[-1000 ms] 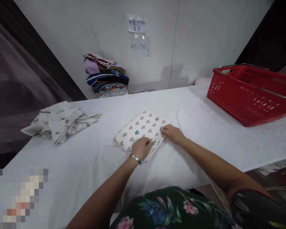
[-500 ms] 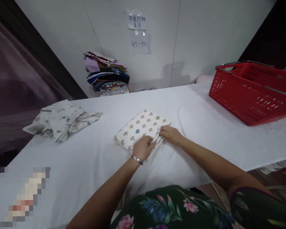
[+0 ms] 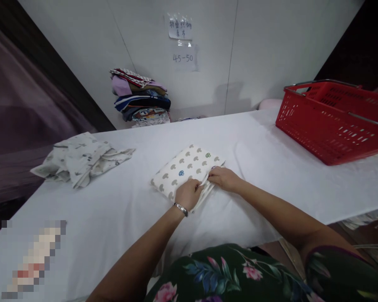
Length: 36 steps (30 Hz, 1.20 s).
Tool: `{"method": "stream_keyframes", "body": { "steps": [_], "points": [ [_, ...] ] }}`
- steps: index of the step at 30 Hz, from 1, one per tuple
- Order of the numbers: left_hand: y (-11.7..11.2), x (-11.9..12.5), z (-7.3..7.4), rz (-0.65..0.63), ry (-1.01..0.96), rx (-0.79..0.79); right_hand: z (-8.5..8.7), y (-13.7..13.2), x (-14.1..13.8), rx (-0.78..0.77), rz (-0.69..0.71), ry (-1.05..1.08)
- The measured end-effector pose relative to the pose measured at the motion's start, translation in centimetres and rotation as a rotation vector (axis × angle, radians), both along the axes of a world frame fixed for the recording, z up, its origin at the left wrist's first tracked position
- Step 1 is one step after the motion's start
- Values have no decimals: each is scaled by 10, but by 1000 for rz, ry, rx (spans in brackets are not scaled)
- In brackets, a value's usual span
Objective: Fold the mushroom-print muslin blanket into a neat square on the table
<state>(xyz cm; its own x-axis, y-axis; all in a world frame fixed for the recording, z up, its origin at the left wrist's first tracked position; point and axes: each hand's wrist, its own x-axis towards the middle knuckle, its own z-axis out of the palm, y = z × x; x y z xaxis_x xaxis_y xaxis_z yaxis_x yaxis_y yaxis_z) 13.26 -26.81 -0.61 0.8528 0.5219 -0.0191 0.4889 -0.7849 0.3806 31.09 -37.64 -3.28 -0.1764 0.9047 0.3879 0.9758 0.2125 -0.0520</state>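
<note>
A folded white cloth [image 3: 189, 165] with a grey mushroom print, plus a blue and a green one, lies flat at the middle of the table. My left hand [image 3: 189, 193], a silver bracelet at its wrist, pinches the near right edge of the cloth. Just to the right, my right hand [image 3: 225, 178] has its fingers closed on the same edge, close to the right corner. Between both hands the edge is slightly raised, showing folded layers. What kind of cloth item it is, I cannot tell.
A crumpled white printed cloth [image 3: 85, 159] lies on the left of the white-covered table [image 3: 119, 226]. At the back stands a stack of folded clothes [image 3: 141, 98]. A red basket [image 3: 334, 126] with metal handles sits right. Paper signs [image 3: 182, 56] hang on the wall.
My right hand has shifted slightly left along the cloth's edge, and the edge between my hands looks a little more lifted. The cloth itself stays in place.
</note>
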Motion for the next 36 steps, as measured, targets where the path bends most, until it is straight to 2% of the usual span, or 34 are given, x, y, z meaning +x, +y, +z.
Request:
{"method": "stream_keyframes", "body": {
  "steps": [8,16,20,23,28,36],
  "points": [
    [-4,0,7,17,19,-33,0,3,-4,-2,-74,62],
    [-14,2,10,-108,89,175,15,-8,-6,-2,-64,84],
    [-16,3,11,-165,142,180,13,-12,-5,-8,-27,84],
    [-16,3,10,-148,164,163,7,-15,-1,-19,27,83],
    [-17,1,7,-123,125,173,0,-12,5,38,8,37],
    [-9,2,7,-81,109,132,4,-5,9,61,23,-1]
  ]
}}
